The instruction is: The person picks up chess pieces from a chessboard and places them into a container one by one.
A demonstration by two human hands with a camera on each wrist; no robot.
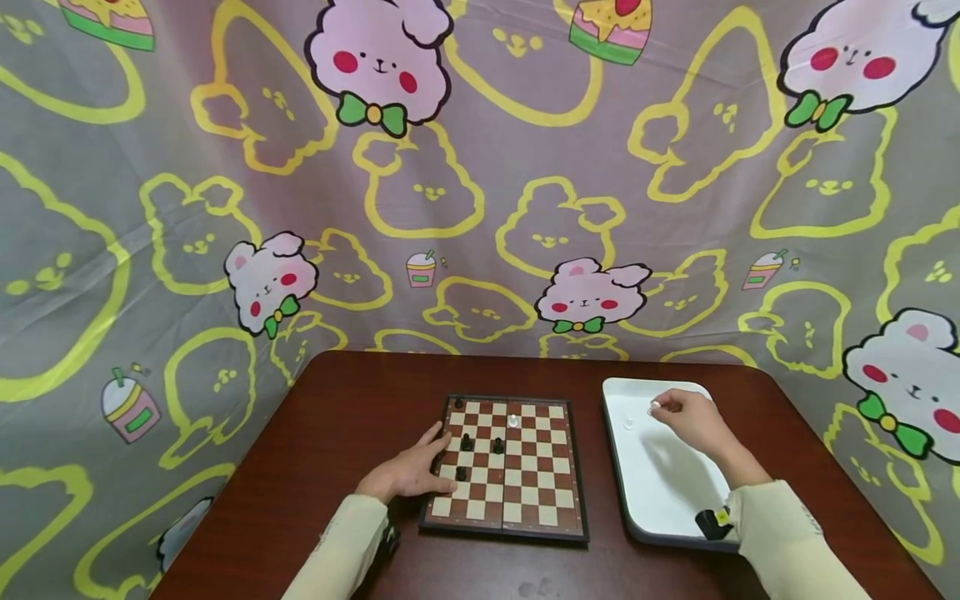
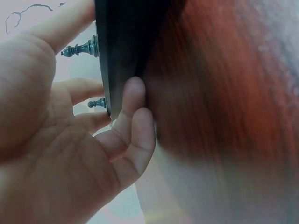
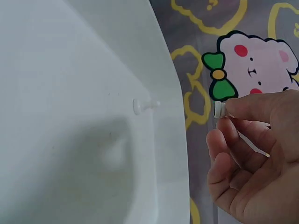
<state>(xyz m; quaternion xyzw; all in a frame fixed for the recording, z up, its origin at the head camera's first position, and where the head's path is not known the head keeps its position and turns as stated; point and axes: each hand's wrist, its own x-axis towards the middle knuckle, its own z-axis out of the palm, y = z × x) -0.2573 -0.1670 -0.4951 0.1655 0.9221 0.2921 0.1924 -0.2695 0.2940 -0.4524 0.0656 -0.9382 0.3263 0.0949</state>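
Observation:
The chessboard [image 1: 535,479] lies on the table, holding several black chess pieces [image 1: 498,447] and one white chess piece [image 1: 513,421]. My left hand [image 1: 408,472] rests along its left edge, thumb and forefinger over the top. In the left wrist view, other fingers of that hand [image 2: 88,135] touch the dark side of the board [image 2: 122,42]. Over the far part of the white tray [image 1: 667,475], my right hand [image 1: 692,418] pinches a small white chess piece [image 3: 219,109] between thumb and finger; most of it is hidden. Another white pawn [image 3: 145,106] lies on its side in the tray.
Brown tabletop [image 1: 360,400] surrounds the board and the tray. A patterned cloth [image 1: 480,250] hangs behind the table and at both sides. Black wrist gear [image 1: 712,523] sits by the right sleeve, above the tray's near end.

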